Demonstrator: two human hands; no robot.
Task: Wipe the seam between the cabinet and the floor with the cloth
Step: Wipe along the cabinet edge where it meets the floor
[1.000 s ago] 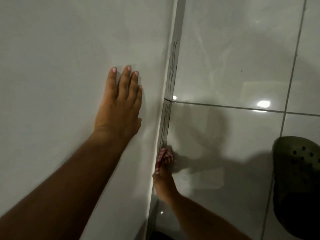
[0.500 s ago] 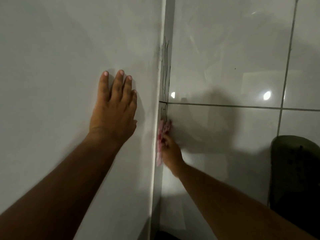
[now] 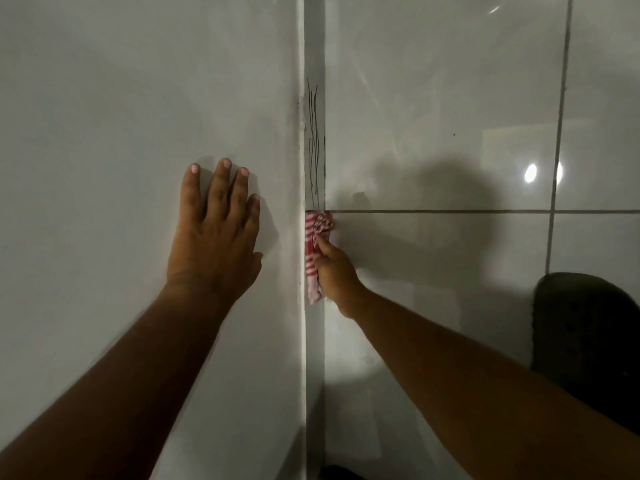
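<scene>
**Head view: cloth pressed into the cabinet–floor seam**

Right hand [image 3: 334, 268] is closed around a bunched red-and-white checked cloth [image 3: 314, 251], holding it against the seam [image 3: 314, 140] where the white cabinet [image 3: 138, 98] meets the glossy tiled floor [image 3: 433, 98]. The cloth's top edge lies level with a horizontal grout line [image 3: 450, 211]; thin dark scratch marks [image 3: 313, 147] run along the seam beyond it. Left hand [image 3: 216, 244] lies flat on the cabinet face, fingers spread, gripping nothing. A dark perforated shoe [image 3: 588, 334] sits at the right edge.
</scene>
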